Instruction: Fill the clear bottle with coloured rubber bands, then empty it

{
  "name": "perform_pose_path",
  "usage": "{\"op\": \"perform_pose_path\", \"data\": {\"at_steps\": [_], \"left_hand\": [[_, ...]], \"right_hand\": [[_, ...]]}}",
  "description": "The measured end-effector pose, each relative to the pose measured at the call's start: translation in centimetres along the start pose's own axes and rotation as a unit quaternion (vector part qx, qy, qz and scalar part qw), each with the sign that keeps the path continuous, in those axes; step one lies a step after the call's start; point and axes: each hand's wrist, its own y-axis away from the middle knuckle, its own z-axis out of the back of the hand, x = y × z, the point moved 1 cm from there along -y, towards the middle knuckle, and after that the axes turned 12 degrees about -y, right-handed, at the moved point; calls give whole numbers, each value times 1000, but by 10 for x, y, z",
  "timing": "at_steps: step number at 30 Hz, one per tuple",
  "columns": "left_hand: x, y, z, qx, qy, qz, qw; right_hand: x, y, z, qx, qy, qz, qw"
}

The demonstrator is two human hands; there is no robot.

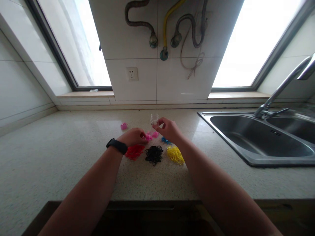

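Note:
Between the thumb and fingers of my right hand [169,129] is a small clear jar [154,118], held just above the counter. My left hand [134,136], with a black watch on its wrist, has its fingers curled together at a little pile of pink rubber bands [150,135]. Red bands [134,152] lie under and in front of that hand. A heap of black bands [154,155] sits nearest me in the middle. Yellow bands [175,155] and partly hidden blue bands [165,140] are beside my right forearm. Behind my left hand rests a pink heart-like piece [124,126].
To the right, a steel double sink [231,137] with a faucet [283,88] is set into the speckled counter [61,157]. A tiled wall with a socket [132,74] and hoses [166,26] stands behind, between two windows.

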Motion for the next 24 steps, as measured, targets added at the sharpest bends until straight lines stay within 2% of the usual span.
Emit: {"op": "perform_pose_path", "data": {"at_steps": [16,24], "left_hand": [[-5,1,4,26,78,-7,997],[2,-4,0,12,61,7,998]], "right_hand": [[0,0,-2,6,1,13,1000],[1,1,0,7,-2,13,1000]]}}
